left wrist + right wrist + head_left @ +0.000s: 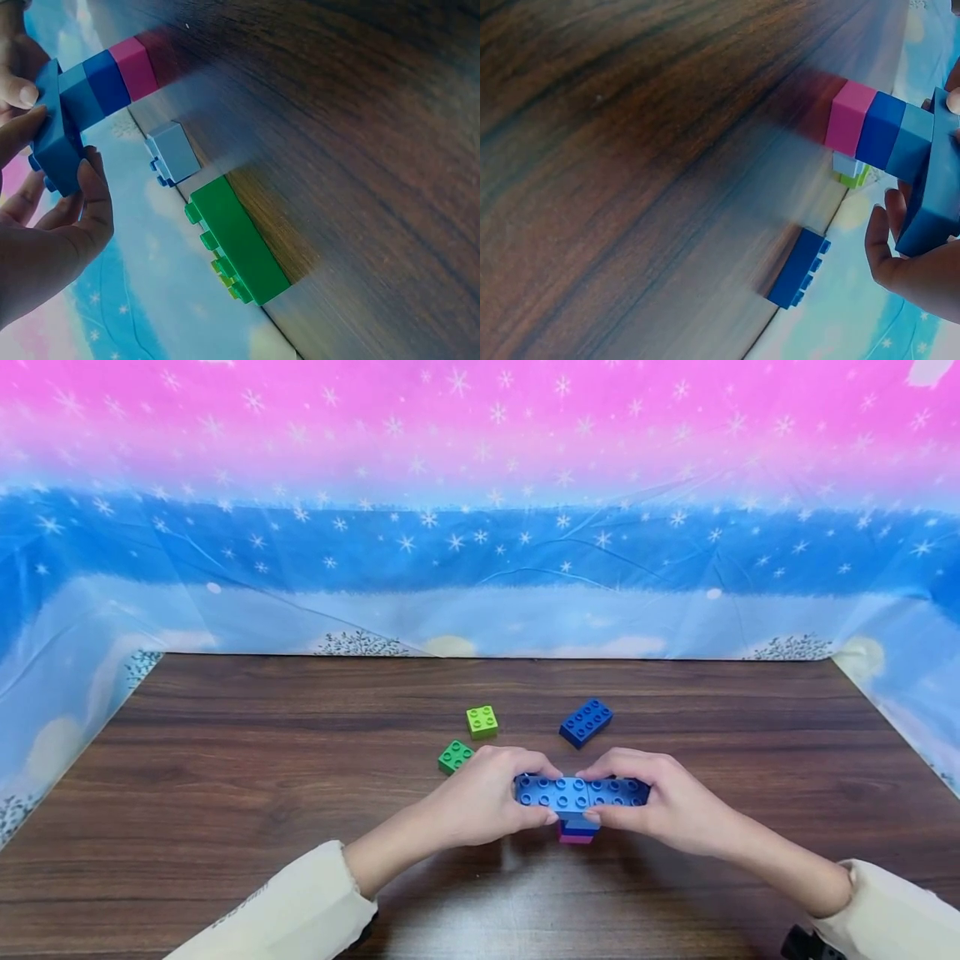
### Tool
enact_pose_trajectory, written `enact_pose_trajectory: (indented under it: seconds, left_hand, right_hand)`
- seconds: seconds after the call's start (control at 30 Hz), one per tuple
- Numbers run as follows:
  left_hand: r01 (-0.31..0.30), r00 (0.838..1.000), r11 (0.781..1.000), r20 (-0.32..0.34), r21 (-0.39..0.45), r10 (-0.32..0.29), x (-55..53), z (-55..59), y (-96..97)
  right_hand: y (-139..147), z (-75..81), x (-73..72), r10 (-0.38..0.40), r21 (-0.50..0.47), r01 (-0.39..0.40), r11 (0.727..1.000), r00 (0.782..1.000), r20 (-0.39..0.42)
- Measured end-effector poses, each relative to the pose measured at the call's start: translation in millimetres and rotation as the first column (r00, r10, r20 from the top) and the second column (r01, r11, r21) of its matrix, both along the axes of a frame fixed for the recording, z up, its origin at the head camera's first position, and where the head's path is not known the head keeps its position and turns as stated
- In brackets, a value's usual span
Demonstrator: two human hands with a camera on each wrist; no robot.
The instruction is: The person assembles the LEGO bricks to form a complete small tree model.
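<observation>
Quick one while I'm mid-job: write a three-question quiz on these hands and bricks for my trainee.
1. What colour is the lowest brick of the stack? A: green; B: pink; C: light blue.
2. True or false: the left hand and right hand both grip the top layer.
3. Fill in: in the head view, the loose dark blue brick lies to the ____ of the lime brick.

Key: 1. B; 2. True; 3. right.
</observation>
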State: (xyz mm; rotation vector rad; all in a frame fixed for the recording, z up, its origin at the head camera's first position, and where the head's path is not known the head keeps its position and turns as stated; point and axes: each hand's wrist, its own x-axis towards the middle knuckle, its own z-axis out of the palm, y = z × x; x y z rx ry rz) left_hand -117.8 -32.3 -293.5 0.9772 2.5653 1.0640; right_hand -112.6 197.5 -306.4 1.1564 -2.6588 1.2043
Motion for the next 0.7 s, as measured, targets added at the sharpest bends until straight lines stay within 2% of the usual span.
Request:
enact_pose_trajectory:
  seconds: [0.23,0.47,0.7]
  left_hand:
    - [0.002,1.000,1.000,0.001,0.008,-0.002,-0.6,-0.9,-0.6]
    - [0.006,1.000,1.000,0.008,-0.007,-0.006,-0.9,-1.0,-0.7]
    - [0.011,1.000,1.000,0.009,-0.008,-0.011,-0.7,-0.4,-0.2]
  right_hand:
    - [-1.1,-0.3,0.2,0.001,-0.004,-0.001,1.000,1.000,-0.008]
    - [-0.2,-0.6,0.1,-0.006,0.015,0.006,1.000,1.000,0.021]
    - [2.4,1.1,1.2,0.004,0.048,-0.004,0.999,1.000,-0.012]
